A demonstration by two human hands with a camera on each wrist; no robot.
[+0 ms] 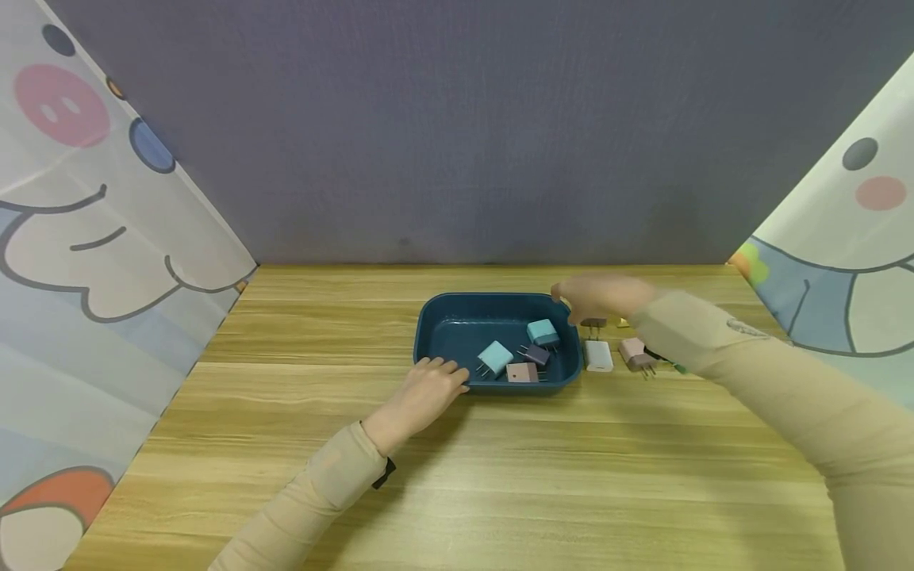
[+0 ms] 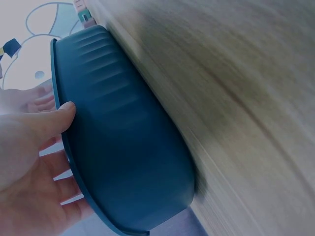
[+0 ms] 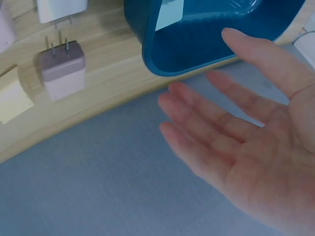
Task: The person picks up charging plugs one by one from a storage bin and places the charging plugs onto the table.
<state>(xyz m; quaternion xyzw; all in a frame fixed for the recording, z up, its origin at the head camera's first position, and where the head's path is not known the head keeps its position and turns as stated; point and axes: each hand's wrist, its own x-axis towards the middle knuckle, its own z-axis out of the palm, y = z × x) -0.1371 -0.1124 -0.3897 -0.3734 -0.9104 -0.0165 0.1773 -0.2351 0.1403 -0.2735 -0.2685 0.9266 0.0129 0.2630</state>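
A dark blue plastic bin [image 1: 457, 337] stands on the wooden table, holding several plug chargers: two turquoise chargers [image 1: 496, 358], a small dark purple charger [image 1: 535, 354] and a pink charger [image 1: 522, 373]. My left hand [image 1: 427, 390] grips its near rim, the thumb [image 2: 61, 117] against the outer wall and the fingers over the edge. Above the right end of the bin, my right hand [image 1: 600, 295] is raised with fingers spread and nothing held, as the right wrist view shows. That hand [image 3: 246, 132] is apart from the rim.
Right of the bin lie a white charger [image 1: 598, 356], a pink charger [image 1: 635, 353], a two-tone mauve charger [image 3: 63, 71] and a yellow piece [image 3: 14, 96]. The right sleeve partly covers a black and green item [image 1: 677, 366]. A grey panel [image 1: 457, 143] stands behind the table.
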